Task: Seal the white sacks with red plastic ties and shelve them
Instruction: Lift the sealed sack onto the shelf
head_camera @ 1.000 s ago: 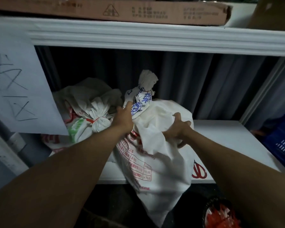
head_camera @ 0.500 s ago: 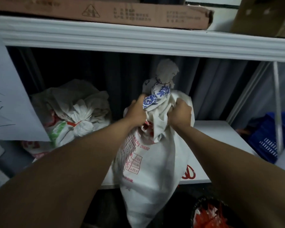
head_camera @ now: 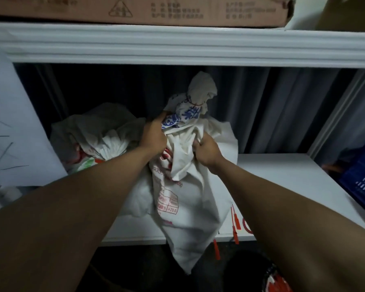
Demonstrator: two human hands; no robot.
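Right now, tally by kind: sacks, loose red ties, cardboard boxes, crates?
White sacks: 2, held sack and tied sack
Loose red ties: 3 visible
Cardboard boxes: 2, flat box and corner box
Blue crates: 1
Total: 8

A white sack (head_camera: 190, 199) with red print, neck tied, hangs off the shelf (head_camera: 282, 175) edge; red ties (head_camera: 235, 220) lie at its four o'clock.

Two bare forearms — no sleeves, both hands (head_camera: 154, 133) ungloved.
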